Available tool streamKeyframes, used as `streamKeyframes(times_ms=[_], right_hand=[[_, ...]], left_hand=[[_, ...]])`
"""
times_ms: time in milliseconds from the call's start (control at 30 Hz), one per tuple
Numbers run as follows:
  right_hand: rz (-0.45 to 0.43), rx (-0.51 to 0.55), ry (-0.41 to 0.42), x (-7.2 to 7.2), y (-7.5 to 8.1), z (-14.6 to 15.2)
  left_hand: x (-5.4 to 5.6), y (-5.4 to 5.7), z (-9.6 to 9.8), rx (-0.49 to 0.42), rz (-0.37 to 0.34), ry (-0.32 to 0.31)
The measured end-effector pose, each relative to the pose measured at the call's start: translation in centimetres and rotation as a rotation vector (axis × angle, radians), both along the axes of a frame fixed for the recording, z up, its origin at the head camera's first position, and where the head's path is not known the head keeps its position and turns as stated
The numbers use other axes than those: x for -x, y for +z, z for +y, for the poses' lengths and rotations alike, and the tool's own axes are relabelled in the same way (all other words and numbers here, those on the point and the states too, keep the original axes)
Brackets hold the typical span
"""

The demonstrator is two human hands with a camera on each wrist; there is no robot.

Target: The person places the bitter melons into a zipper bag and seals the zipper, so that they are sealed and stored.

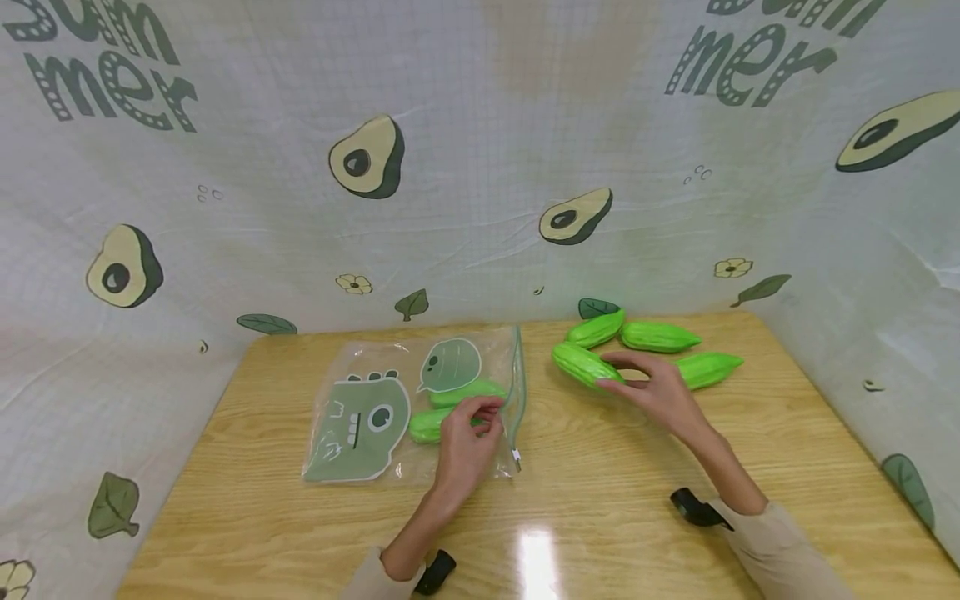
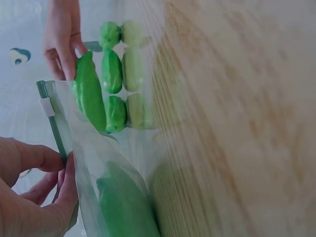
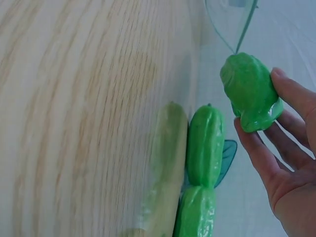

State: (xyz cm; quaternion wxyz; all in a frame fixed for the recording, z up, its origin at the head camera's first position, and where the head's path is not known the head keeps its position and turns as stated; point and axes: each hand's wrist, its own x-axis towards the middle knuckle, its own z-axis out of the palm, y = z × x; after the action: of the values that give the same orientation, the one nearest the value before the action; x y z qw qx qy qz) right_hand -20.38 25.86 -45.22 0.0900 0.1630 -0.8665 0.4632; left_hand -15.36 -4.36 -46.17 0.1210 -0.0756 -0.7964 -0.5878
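My right hand (image 1: 663, 400) pinches a bright green, ridged bitter melon (image 1: 585, 365) between thumb and fingers. It is held above the table, to the right of a clear zip bag (image 1: 517, 358). My left hand (image 1: 471, 442) pinches the bag's edge near its green zip strip, whose white slider (image 2: 47, 106) shows in the left wrist view. Inside the bag lie two bitter melons, a near one (image 1: 427, 427) and a far one (image 1: 476, 388), partly behind the left hand. In the right wrist view the held melon (image 3: 249, 91) appears end-on between the fingertips.
Three more bitter melons lie at the back right: one at the left (image 1: 596, 329), one beside it (image 1: 660, 337) and one nearer (image 1: 708, 369), partly behind the right hand. The wooden table (image 1: 600, 508) meets a printed cloth (image 1: 465, 250) at its back and sides.
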Motion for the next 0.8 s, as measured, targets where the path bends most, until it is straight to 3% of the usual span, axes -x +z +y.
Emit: streamKeyframes(times_ms=[467, 800], right_hand=[[-0.052, 0.048, 0.036, 0.6, 0.4, -2.0], [-0.069, 0.085, 0.073, 1.1, 0.0, -3.5]], left_hand=[[0.1, -0.1, -0.1, 0.01, 0.011, -0.013], [0.1, 0.2, -0.2, 0.01, -0.036, -0.019]])
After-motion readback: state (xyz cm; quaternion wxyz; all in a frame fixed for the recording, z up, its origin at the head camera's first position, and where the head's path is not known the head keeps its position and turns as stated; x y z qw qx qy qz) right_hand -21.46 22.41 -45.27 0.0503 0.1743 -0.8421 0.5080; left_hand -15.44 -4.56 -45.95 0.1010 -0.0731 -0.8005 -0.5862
